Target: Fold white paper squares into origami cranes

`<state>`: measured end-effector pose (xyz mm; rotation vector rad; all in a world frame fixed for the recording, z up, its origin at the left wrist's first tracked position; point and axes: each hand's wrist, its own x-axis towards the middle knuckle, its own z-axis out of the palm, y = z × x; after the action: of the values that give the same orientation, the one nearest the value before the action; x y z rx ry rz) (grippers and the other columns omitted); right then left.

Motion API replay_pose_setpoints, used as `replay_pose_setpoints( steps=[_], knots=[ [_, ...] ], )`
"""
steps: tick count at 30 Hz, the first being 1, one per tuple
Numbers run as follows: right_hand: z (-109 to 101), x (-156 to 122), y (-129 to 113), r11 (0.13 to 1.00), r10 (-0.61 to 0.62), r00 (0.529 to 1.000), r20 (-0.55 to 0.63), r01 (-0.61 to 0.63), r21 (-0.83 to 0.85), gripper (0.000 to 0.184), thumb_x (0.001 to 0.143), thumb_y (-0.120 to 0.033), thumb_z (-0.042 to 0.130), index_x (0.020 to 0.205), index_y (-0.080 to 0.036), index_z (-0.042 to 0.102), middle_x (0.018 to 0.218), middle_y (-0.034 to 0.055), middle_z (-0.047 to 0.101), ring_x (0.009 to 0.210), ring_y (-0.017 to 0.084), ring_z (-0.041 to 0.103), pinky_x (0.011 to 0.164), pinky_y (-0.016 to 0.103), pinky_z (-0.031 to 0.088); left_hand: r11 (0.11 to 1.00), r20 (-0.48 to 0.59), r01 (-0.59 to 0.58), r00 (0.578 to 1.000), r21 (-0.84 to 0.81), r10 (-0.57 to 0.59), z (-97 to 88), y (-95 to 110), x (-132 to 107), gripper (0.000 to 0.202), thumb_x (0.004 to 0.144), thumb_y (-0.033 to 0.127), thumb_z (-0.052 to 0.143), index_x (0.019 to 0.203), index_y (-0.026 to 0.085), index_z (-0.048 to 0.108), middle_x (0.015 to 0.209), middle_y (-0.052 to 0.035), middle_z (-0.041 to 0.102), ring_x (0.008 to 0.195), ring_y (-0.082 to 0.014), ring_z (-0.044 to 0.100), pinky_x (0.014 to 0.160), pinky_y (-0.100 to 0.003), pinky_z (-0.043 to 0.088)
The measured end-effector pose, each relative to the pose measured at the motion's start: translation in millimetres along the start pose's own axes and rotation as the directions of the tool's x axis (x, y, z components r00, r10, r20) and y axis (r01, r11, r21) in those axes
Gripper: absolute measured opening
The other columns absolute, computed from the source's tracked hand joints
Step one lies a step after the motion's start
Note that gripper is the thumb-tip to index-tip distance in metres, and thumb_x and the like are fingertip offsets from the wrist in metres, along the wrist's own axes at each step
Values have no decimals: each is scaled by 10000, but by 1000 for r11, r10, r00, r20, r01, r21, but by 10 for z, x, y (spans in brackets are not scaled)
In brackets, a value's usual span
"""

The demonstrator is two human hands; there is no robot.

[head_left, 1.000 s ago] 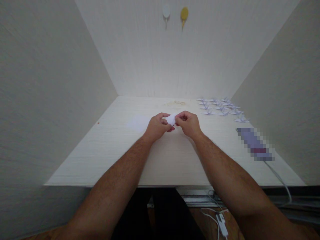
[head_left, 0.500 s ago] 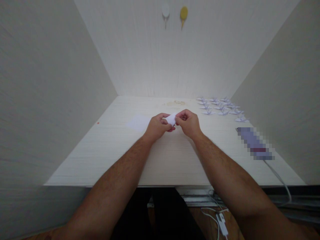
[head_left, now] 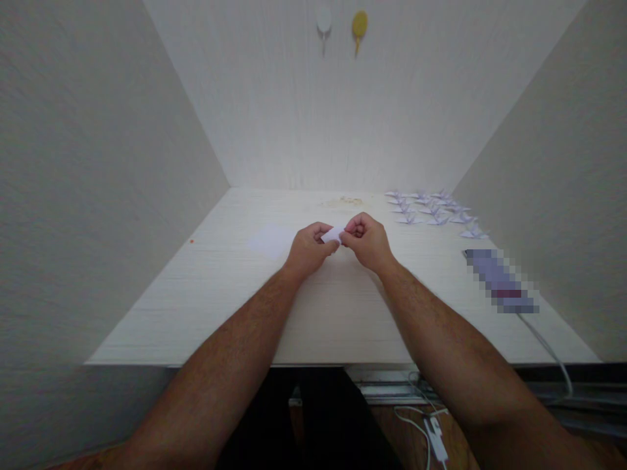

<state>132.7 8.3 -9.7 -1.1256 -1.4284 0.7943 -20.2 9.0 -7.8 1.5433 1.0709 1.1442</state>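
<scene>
A small piece of folded white paper [head_left: 332, 235] is held up between both hands above the middle of the table. My left hand [head_left: 309, 249] pinches its left side, thumb on the near face. At its right edge, the thumb and fingertips of my right hand [head_left: 366, 240] close on the paper. The fingers cover parts of it, so its full shape is hidden. Flat on the table, just left of my left hand, lies white paper [head_left: 269, 240]; whether it is one sheet or a stack I cannot tell.
Several folded paper cranes [head_left: 434, 210] stand in rows at the back right. Nearer, a blurred-out phone-like device [head_left: 499, 281] lies with a white cable [head_left: 546, 346] running over the table edge [head_left: 343, 363]. Two hooks, one yellow [head_left: 360, 25], are on the back wall. A power strip [head_left: 435, 440] lies below.
The folded paper has turned slightly and shows a smaller face. My right thumb has shifted a little left and down along it, and the left fingers have tucked behind.
</scene>
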Motion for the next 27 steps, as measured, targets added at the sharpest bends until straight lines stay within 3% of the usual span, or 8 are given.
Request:
replay_pose_setpoints(
  steps=[7,14,27],
  knots=[
    [11,-7,26,996,27,998,49,-31,84,314,644,-273,698,919,-196,566,708,-16,643,578,113,584,553,249,480,998,-91,-41,995,-46,37,1,-13,17,279,644,196,728,898,154,620,751,-6,696,570,-88,577,561,-205,446],
    [-4,-47,-64,996,88,995,43,-87,-23,189,662,-335,707,676,-170,615,568,-4,607,474,102,505,447,235,391,990,-90,-32,996,-140,20,10,4,12,231,645,240,747,822,150,629,785,-16,698,618,-94,591,605,-219,468],
    [-23,-60,-134,995,75,993,93,-68,-80,205,707,-342,681,666,-149,624,504,-22,560,450,88,467,446,223,348,995,-45,-21,999,-98,17,-17,-11,21,142,668,248,693,734,158,605,627,19,618,537,-87,517,498,-206,388]
  ],
)
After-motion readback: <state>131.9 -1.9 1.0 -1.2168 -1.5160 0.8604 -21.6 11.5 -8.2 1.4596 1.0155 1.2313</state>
